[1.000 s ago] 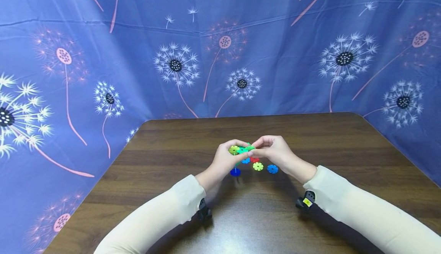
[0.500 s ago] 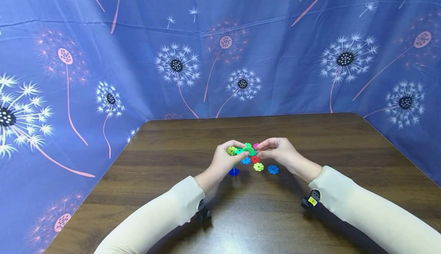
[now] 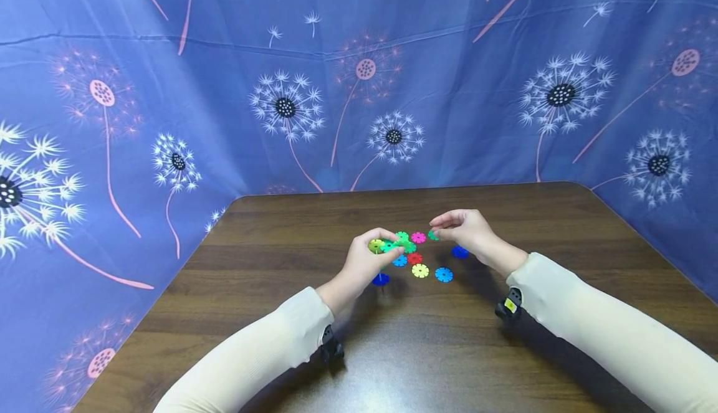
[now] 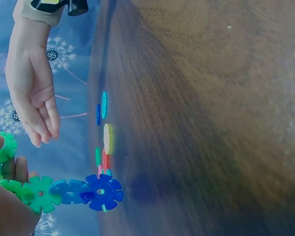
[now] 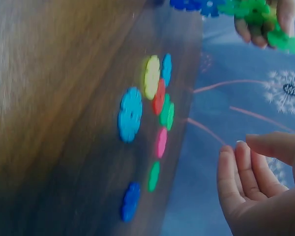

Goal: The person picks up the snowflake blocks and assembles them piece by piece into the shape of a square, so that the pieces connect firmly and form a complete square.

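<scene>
In the head view my left hand [image 3: 361, 265] pinches a chain of interlocking flower-shaped plastic discs [image 3: 405, 246] between thumb and fingers, above the table. Green discs sit at the held end, and the left wrist view shows blue discs [image 4: 71, 191] running on to a dark blue disc [image 4: 103, 191] at the far end. My right hand [image 3: 470, 235] hovers to the right with fingers gently bent. The right wrist view shows nothing between its fingertips [image 5: 242, 147]. A green disc [image 3: 433, 235] lies on the table beyond those fingers.
Loose discs lie on the brown wooden table [image 3: 291, 245]: pink [image 3: 418, 237], red [image 3: 414, 258], yellow [image 3: 420, 270], light blue [image 3: 444, 275] and dark blue [image 3: 460, 252] among them. A blue dandelion-print cloth [image 3: 449, 89] hangs behind the table's far edge.
My right hand has drawn away from the chain's green end and moved right, uncovering loose discs on the table. My left hand keeps its hold on the chain, almost still.
</scene>
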Demonstrator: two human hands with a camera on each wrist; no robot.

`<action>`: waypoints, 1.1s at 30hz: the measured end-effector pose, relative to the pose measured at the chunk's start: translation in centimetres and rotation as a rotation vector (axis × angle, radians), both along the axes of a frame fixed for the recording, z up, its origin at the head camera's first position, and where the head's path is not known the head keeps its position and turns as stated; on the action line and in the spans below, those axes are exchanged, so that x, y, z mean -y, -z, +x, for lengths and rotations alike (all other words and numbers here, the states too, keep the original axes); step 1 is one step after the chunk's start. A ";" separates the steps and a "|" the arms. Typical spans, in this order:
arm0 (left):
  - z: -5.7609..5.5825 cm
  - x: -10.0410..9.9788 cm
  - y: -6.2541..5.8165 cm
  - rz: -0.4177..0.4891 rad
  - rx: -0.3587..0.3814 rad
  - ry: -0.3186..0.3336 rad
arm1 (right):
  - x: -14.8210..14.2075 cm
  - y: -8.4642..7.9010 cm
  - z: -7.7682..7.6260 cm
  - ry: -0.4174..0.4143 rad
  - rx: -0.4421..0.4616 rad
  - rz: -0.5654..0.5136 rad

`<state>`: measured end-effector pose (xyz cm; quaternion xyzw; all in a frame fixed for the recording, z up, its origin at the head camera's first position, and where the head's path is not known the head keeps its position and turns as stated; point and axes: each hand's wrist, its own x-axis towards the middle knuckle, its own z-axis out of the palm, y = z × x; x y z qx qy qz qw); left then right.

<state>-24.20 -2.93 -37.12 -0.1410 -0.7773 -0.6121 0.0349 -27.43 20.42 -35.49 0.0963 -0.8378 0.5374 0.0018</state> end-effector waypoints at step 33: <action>0.0 -0.1 -0.2 0.007 0.053 0.017 | -3.7 2.8 -1.5 0.068 0.224 0.309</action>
